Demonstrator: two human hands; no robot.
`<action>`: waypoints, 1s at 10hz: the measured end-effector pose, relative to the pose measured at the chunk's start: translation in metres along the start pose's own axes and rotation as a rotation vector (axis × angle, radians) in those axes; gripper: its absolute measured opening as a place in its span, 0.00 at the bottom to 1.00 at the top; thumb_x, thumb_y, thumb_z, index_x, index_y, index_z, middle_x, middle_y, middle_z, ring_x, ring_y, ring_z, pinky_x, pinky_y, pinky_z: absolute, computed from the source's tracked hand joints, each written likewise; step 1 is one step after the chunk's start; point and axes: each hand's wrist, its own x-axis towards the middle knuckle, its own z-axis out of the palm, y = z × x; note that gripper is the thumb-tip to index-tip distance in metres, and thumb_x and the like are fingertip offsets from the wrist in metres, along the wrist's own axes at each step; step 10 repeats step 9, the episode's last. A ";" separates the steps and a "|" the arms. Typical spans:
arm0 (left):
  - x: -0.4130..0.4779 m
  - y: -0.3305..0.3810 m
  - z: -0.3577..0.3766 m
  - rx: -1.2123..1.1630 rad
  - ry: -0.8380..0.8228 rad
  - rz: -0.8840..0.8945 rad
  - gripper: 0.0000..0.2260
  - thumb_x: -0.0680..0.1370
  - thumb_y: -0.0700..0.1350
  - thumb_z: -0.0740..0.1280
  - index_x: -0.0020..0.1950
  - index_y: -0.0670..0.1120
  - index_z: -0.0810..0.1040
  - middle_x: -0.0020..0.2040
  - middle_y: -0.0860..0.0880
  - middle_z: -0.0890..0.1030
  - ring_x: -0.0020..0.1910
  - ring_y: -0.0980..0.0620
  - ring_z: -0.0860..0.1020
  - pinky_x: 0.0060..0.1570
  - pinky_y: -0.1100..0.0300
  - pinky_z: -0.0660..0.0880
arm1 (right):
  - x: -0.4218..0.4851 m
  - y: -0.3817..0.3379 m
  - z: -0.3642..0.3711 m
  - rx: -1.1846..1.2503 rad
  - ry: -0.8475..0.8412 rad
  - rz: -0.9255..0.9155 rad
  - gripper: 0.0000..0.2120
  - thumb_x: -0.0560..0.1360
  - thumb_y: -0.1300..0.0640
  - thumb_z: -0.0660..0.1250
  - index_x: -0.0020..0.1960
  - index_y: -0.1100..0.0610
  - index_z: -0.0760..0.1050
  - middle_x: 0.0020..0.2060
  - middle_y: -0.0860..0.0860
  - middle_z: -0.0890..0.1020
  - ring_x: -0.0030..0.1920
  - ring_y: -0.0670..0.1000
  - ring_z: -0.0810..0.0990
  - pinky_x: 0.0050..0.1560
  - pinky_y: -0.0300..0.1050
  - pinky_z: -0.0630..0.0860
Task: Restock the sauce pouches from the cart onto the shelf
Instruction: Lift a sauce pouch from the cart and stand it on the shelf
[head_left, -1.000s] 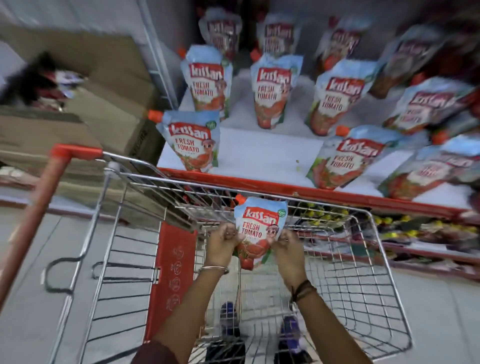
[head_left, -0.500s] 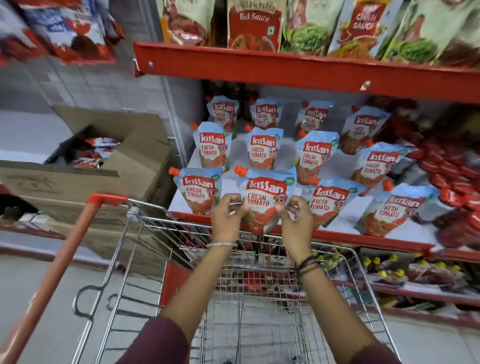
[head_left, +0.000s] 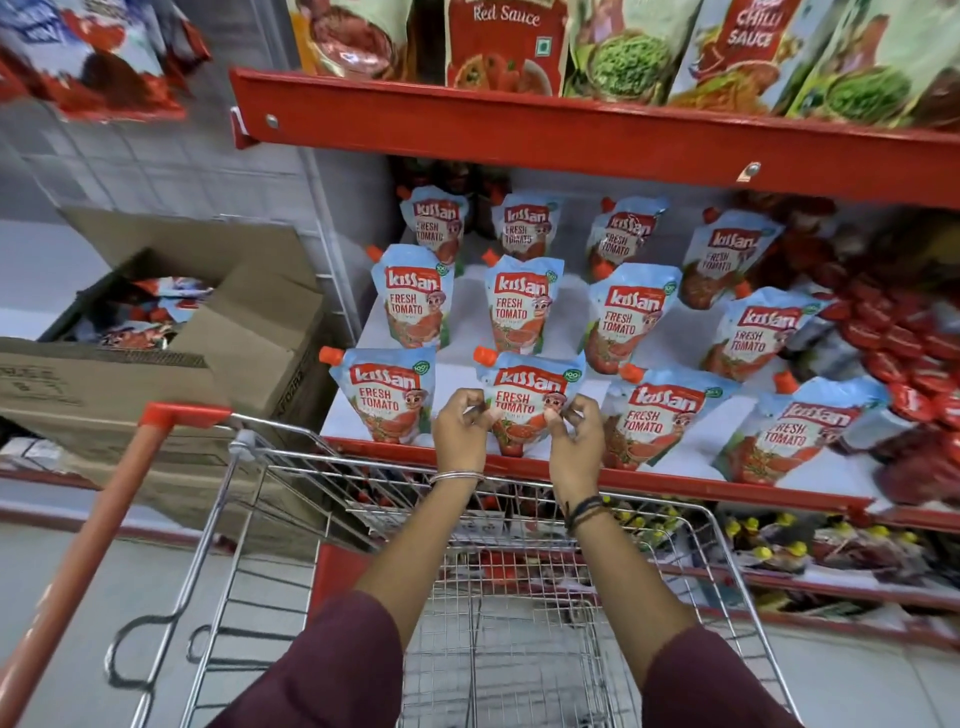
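Observation:
A blue tomato sauce pouch (head_left: 527, 387) with an orange cap stands at the front of the white shelf (head_left: 457, 364), in the gap between two other front-row pouches. My left hand (head_left: 462, 428) pinches its left edge and my right hand (head_left: 576, 434) pinches its right edge. Several matching pouches (head_left: 415, 296) stand in rows behind it and beside it. The wire cart (head_left: 519, 571) is directly below my arms, its basket mostly hidden by them.
A red upper shelf edge (head_left: 571, 140) with other sauce packs hangs above. An open cardboard box (head_left: 208, 332) with more pouches sits to the left. The cart's orange handle (head_left: 104, 519) runs down the left. Red packets (head_left: 893, 343) fill the shelf's right side.
Both hands lifted the pouch out of the cart and up to the shelf's front row. The view tilted upward, revealing the upper shelf.

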 end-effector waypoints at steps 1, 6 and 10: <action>-0.001 -0.007 -0.004 0.002 -0.004 -0.017 0.08 0.70 0.30 0.67 0.43 0.41 0.73 0.43 0.43 0.77 0.44 0.49 0.76 0.37 0.77 0.74 | -0.002 0.006 0.001 -0.016 -0.014 0.012 0.06 0.75 0.64 0.64 0.48 0.56 0.69 0.48 0.55 0.78 0.56 0.56 0.77 0.51 0.44 0.77; -0.003 -0.015 -0.007 0.099 -0.070 -0.039 0.11 0.73 0.34 0.66 0.54 0.35 0.72 0.54 0.36 0.79 0.51 0.48 0.77 0.50 0.61 0.77 | -0.007 -0.001 0.000 -0.131 -0.039 0.012 0.09 0.76 0.63 0.63 0.55 0.65 0.72 0.53 0.59 0.80 0.49 0.48 0.78 0.43 0.30 0.75; -0.049 -0.005 -0.007 0.130 -0.060 0.030 0.21 0.74 0.42 0.67 0.65 0.41 0.66 0.64 0.43 0.73 0.62 0.53 0.69 0.62 0.57 0.68 | -0.030 0.000 -0.024 -0.108 -0.185 0.108 0.20 0.75 0.67 0.63 0.66 0.62 0.67 0.63 0.54 0.74 0.65 0.51 0.71 0.69 0.48 0.67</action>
